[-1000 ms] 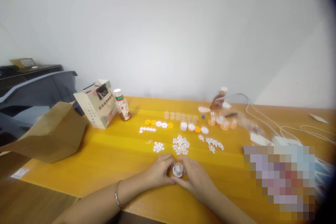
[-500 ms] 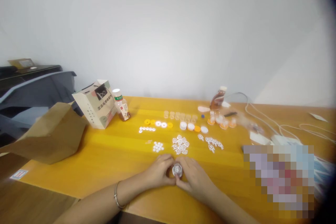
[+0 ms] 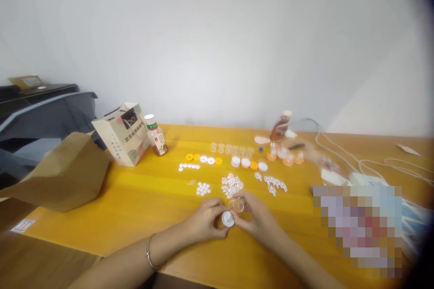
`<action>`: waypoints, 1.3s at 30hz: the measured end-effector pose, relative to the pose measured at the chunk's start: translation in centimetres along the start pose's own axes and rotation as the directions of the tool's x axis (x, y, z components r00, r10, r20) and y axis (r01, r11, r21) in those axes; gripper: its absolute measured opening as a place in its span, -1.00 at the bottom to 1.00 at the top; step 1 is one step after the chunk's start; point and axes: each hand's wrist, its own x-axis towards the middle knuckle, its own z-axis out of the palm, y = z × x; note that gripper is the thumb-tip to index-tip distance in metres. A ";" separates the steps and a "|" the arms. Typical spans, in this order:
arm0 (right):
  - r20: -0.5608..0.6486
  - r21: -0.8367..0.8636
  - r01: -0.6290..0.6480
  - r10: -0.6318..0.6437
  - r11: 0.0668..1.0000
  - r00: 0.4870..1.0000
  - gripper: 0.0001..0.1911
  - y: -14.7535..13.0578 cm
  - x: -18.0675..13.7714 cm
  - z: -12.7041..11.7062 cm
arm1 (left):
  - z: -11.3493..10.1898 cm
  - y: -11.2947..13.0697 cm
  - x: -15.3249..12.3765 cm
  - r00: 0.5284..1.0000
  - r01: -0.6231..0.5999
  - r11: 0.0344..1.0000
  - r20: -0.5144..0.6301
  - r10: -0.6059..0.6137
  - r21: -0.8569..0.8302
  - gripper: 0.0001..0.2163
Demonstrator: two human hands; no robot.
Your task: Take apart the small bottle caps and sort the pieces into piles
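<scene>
My left hand [image 3: 209, 221], with a bracelet on its wrist, is closed around a small round white plastic piece [image 3: 228, 219] that has a raised part on top. My right hand [image 3: 254, 214] pinches a clear round plastic cup [image 3: 236, 205], tilted and apart from the white piece, just up and right of it. Just beyond the hands lies a cluster of white openwork discs [image 3: 232, 184]. Small white round pieces [image 3: 203, 188] are grouped to the left of that cluster.
Behind stand a row of clear cups [image 3: 228, 149] and rows of yellow and white discs [image 3: 211, 161]. A paper gift bag [image 3: 127, 137], a bottle [image 3: 156, 135] and a brown paper bag [image 3: 71, 171] are at left. On the right are a dark drink bottle [image 3: 280, 126], orange-based pieces [image 3: 288, 160] and cables [image 3: 342, 156].
The clear cup has come off the white piece. My right hand has lifted it slightly up and to the right, while my left hand keeps the white piece nearly in place.
</scene>
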 end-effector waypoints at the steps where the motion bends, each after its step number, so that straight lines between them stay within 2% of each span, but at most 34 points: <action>1: -0.002 0.018 -0.011 0.011 1.000 1.000 -0.78 0.2 0.1 0.1 | -0.1 0.1 -0.1 1.000 0.001 1.000 0.005 -0.001 -0.010 -0.65; 3: -0.025 0.029 -0.021 0.022 0.999 0.999 -0.83 0.4 0.3 0.1 | -0.6 0.3 -0.1 1.000 0.007 0.999 -0.006 -0.007 -0.053 -0.53; 5: -0.057 0.027 -0.009 0.010 1.000 0.998 -0.83 0.4 0.4 0.1 | -1.3 0.6 -0.1 0.997 0.013 0.993 -0.072 -0.021 -0.114 -0.46; 7: -0.062 0.036 0.010 -0.008 0.999 0.998 -0.81 0.1 0.4 0.0 | -2.0 1.1 0.1 0.985 0.011 0.986 -0.168 -0.039 -0.164 -0.48; 10: 0.020 0.091 0.007 -0.009 0.996 1.000 -0.74 -0.5 0.2 0.2 | -2.6 2.0 0.6 0.967 -0.012 0.979 -0.252 -0.040 -0.201 -0.58; 13: 0.072 0.169 -0.055 0.044 0.984 0.996 -0.65 -0.8 0.2 0.6 | -2.7 2.8 1.1 0.971 -0.018 0.973 -0.236 -0.037 -0.229 -0.64; 16: 0.002 0.203 -0.102 0.104 0.974 0.995 -0.56 -0.5 0.2 0.8 | -3.6 2.6 1.9 0.976 -0.003 0.974 -0.211 -0.046 -0.226 -0.71; 19: -0.030 0.125 -0.111 0.116 0.986 0.993 -0.57 0.1 -0.1 0.6 | -5.6 0.3 3.9 0.961 0.028 0.986 -0.266 -0.072 -0.166 -0.79; 20: -0.004 0.093 -0.112 0.113 0.989 0.994 -0.61 0.3 -0.3 0.5 | -6.4 -1.0 4.9 0.945 0.069 0.988 -0.307 -0.109 -0.138 -0.80; 22: 0.077 0.045 -0.106 0.103 0.993 0.992 -0.66 0.7 -0.8 0.5 | -7.9 -4.0 7.3 0.887 0.228 0.968 -0.387 -0.252 -0.108 -0.80; 23: 0.109 0.034 -0.104 0.099 0.994 0.989 -0.64 0.9 -1.1 0.6 | -8.5 -5.6 8.6 0.874 0.263 0.959 -0.394 -0.283 -0.104 -0.78; 25: 0.139 0.024 -0.107 0.103 0.994 0.985 -0.61 1.2 -1.6 1.0 | -9.1 -8.6 10.9 0.858 0.303 0.948 -0.406 -0.315 -0.096 -0.76; 28: 0.144 0.031 -0.113 0.108 0.993 0.984 -0.63 1.5 -1.9 1.6 | -9.0 -11.9 13.5 0.845 0.351 0.933 -0.400 -0.354 -0.083 -0.76; 33: 0.138 0.068 -0.103 0.093 0.992 0.986 -0.69 1.6 -1.7 2.2 | -7.7 -14.4 15.3 0.832 0.398 0.914 -0.390 -0.395 -0.076 -0.73; 39: 0.148 0.103 -0.097 0.081 0.990 0.986 -0.88 1.4 -1.7 2.3 | -7.1 -14.9 15.5 0.833 0.391 0.917 -0.394 -0.388 -0.077 -0.69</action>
